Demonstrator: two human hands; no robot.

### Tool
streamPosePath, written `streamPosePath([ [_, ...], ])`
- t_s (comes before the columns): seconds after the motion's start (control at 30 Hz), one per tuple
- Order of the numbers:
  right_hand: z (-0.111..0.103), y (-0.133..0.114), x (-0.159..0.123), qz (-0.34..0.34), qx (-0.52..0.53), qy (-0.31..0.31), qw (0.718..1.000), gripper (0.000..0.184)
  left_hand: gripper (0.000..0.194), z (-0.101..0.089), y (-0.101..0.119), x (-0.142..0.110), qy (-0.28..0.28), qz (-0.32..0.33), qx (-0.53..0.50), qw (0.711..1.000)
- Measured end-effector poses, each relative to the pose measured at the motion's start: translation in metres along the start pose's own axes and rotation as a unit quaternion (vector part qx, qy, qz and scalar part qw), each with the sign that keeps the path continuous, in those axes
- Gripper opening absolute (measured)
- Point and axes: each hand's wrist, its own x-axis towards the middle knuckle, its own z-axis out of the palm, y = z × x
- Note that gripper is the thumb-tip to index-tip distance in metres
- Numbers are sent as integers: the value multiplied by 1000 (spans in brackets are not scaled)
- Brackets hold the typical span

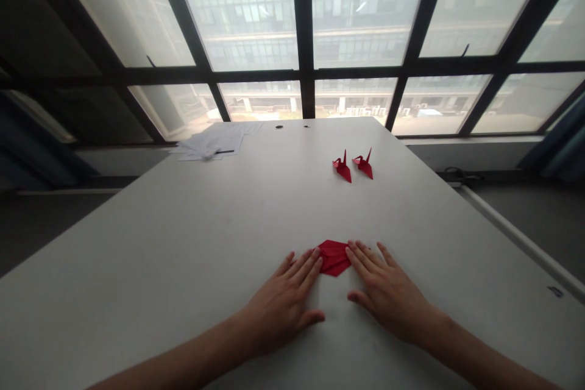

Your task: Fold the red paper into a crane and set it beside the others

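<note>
One folded red paper (335, 261) lies on the white table (183, 244); to my eye it's light, thin and easily torn, best steadied at its side points. At its eight o'clock the left hand (284, 295), at four the right hand (387, 287) rest outstretched fingers on it, neither pinching. Red crane (343, 171) at twelve; loose sheets (201, 143) at ten.

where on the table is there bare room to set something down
The widest free patch of the white table lies between the left hand and the papers. Another lies between the red folded paper and the two red cranes. It is crowded around that folded paper, where the left and the right hand both rest.
</note>
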Motion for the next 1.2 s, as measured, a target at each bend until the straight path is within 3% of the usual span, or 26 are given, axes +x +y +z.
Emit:
streamPosePath([
  [0.2,0,-1,1,5,2,-9,1000,75,81,6,-24,-50,11,-54,29,998],
  [0.3,0,-1,1,8,3,-13,1000,74,73,9,-31,-57,40,-78,29,996],
  [0.47,-1,-1,1,8,4,-18,1000,74,63,-2,-21,-18,114,-124,30,985],
  [0.53,0,0,0,6,5,-18,1000,74,58,-7,-10,4,118,-78,14,990],
  [0.63,0,0,0,4,6,-19,1000,74,71,-8,5,27,52,8,-17,998],
  [0.83,2,-3,0,15,11,-16,1000,74,82,4,6,16,2,7,0,1000],
  [1.0,4,-2,1,19,18,-8,1000,74,83,-4,1,0,33,25,41,998],
  [1.1,3,-1,1,17,31,-13,999,74,67,-14,0,9,72,6,27,997],
  [1.2,-1,-3,2,23,53,-16,998,73,39,-23,-3,33,127,-74,-34,989],
])
